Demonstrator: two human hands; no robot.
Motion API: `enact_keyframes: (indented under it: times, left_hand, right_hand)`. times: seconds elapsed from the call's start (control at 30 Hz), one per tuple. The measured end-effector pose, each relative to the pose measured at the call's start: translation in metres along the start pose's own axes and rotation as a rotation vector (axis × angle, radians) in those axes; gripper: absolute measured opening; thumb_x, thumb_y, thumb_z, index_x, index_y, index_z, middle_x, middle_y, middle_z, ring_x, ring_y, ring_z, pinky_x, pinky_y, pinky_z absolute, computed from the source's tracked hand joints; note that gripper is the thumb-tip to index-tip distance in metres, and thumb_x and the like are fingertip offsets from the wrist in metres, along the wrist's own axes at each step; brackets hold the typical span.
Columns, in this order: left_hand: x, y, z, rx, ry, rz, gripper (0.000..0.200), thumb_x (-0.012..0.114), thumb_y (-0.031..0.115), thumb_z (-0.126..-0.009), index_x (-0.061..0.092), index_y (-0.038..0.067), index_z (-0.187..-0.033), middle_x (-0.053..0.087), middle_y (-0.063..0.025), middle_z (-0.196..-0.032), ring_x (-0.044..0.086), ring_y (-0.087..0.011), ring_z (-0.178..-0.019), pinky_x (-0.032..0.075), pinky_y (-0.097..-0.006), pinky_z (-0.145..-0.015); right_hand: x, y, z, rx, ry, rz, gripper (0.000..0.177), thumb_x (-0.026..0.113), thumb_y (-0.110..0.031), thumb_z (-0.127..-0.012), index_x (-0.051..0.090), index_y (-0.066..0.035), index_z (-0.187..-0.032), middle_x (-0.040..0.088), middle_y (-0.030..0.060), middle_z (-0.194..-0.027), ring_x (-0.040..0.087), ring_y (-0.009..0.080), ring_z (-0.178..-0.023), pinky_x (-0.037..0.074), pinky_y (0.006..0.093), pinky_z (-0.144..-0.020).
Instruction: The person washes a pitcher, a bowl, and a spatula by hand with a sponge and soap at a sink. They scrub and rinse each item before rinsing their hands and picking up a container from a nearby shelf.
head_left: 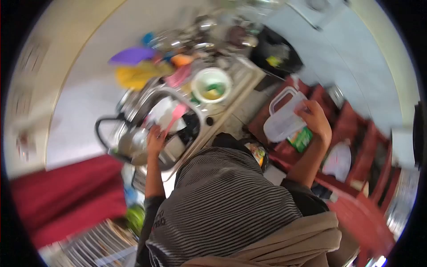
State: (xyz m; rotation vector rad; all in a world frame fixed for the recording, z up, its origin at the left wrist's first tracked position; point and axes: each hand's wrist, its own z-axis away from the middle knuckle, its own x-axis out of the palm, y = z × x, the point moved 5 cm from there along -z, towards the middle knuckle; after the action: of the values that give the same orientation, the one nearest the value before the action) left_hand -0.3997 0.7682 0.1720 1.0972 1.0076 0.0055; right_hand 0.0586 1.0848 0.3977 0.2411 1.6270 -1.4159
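Observation:
My right hand [313, 116] is closed on the side of a clear plastic pitcher [284, 116] with a handle, held above the red shelf. Over the sink [202, 127], my left hand [155, 139] is at the dishes, beside a clear, shiny item [139, 139]; blur hides whether its fingers grip anything. A pink utensil [178, 112] lies next to that hand, among white dishes [164, 109] in the sink. A black curved handle [98, 129] sticks out at the sink's left side.
A white bowl [211, 85] with green and yellow things stands on the counter [249, 78]. Beyond are a black wok [289, 55], a purple item [133, 55], a yellow one [138, 78] and piled metal dishes. A red shelf [327, 102] is at right, a red cloth [71, 196] at left.

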Motion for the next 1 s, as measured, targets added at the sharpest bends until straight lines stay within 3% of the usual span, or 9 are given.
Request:
enact_keyframes:
  times: [0.1,0.13,0.17,0.3,0.57,0.6,0.7,0.77,1.0]
  left_hand:
    - [0.018,-0.02,-0.013,0.294,-0.021,-0.352,0.033,0.065,0.018,-0.073,0.056,0.0,-0.099,0.057,-0.0187,-0.097,0.053,-0.0358,-0.094,0.043,-0.0413,-0.081]
    - [0.023,-0.02,-0.012,0.063,-0.083,-0.127,0.031,0.066,0.018,-0.072,0.056,0.0,-0.094,0.056,-0.0175,-0.091,0.051,-0.0358,-0.09,0.041,-0.0428,-0.08]
    - [0.023,-0.004,-0.012,0.238,-0.098,-0.364,0.03,0.067,0.017,-0.07,0.055,0.0,-0.092,0.054,-0.0166,-0.085,0.049,-0.0353,-0.087,0.039,-0.0437,-0.08]
    - [0.037,-0.002,0.007,0.352,-0.253,-0.06,0.024,0.069,0.017,-0.07,0.052,0.002,-0.075,0.051,-0.0135,-0.071,0.05,-0.0295,-0.068,0.04,-0.0414,-0.066]
    - [0.013,0.002,0.02,0.06,-0.4,-0.672,0.04,0.076,0.034,-0.06,0.053,0.005,-0.075,0.058,-0.0118,-0.062,0.059,-0.0303,-0.063,0.047,-0.0421,-0.058]
    - [0.013,0.014,0.025,-0.077,-0.554,-0.691,0.056,0.076,0.04,-0.057,0.054,0.005,-0.094,0.061,-0.0155,-0.084,0.059,-0.0331,-0.079,0.047,-0.0441,-0.069]
    - [0.023,0.0,0.04,0.321,-0.398,-0.763,0.084,0.077,0.043,-0.054,0.042,0.007,-0.12,0.052,-0.0202,-0.107,0.051,-0.0361,-0.098,0.042,-0.0461,-0.083]
    - [0.032,-0.017,0.046,0.137,-0.477,-0.98,0.109,0.078,0.043,-0.051,0.018,0.012,-0.137,0.037,-0.0252,-0.119,0.041,-0.0411,-0.108,0.037,-0.0477,-0.091]
    - [0.046,0.004,0.068,0.341,-0.358,-1.335,0.087,0.066,0.015,-0.064,0.02,0.027,-0.137,0.036,-0.0192,-0.11,0.044,-0.0343,-0.096,0.047,-0.0397,-0.076]
  right_hand:
    - [-0.04,0.077,0.042,0.208,0.366,0.448,0.021,0.057,-0.021,-0.073,0.061,-0.004,-0.085,0.061,0.0164,-0.08,0.057,0.0346,-0.078,0.044,0.0438,-0.071]
    - [-0.05,0.094,0.058,0.344,0.436,0.563,0.022,0.054,-0.022,-0.074,0.061,-0.005,-0.086,0.061,0.0188,-0.082,0.056,0.039,-0.08,0.043,0.0476,-0.073]
    - [-0.062,0.095,0.073,0.492,0.526,0.65,0.02,0.052,-0.02,-0.074,0.062,-0.005,-0.083,0.061,0.02,-0.081,0.057,0.0381,-0.08,0.045,0.0461,-0.072]
    - [-0.096,0.145,0.123,0.945,0.911,0.964,0.014,0.056,-0.02,-0.073,0.065,-0.009,-0.075,0.064,0.0159,-0.08,0.062,0.0327,-0.075,0.045,0.0448,-0.072]
    - [-0.104,0.298,0.176,1.632,0.907,0.805,0.022,0.055,-0.025,-0.078,0.067,-0.013,-0.091,0.066,0.0097,-0.091,0.062,0.0299,-0.087,0.01,0.0603,-0.099]
    - [-0.103,0.317,0.181,1.695,0.922,0.778,0.022,0.055,-0.025,-0.078,0.067,-0.012,-0.092,0.066,0.009,-0.09,0.062,0.0307,-0.087,0.005,0.0615,-0.1]
    - [-0.122,0.251,0.173,1.699,0.719,0.655,0.028,0.054,-0.026,-0.08,0.065,-0.012,-0.102,0.062,0.0121,-0.104,0.057,0.0335,-0.101,-0.002,0.0723,-0.091]
    - [-0.12,0.288,0.181,1.818,0.507,0.446,0.028,0.052,-0.024,-0.081,0.064,-0.012,-0.103,0.061,0.0107,-0.106,0.054,0.0339,-0.105,-0.002,0.0748,-0.088]
    - [-0.105,0.362,0.196,1.714,0.319,0.468,0.035,0.05,-0.024,-0.081,0.059,-0.012,-0.113,0.055,0.0121,-0.117,0.047,0.0382,-0.112,0.0,0.0759,-0.087]
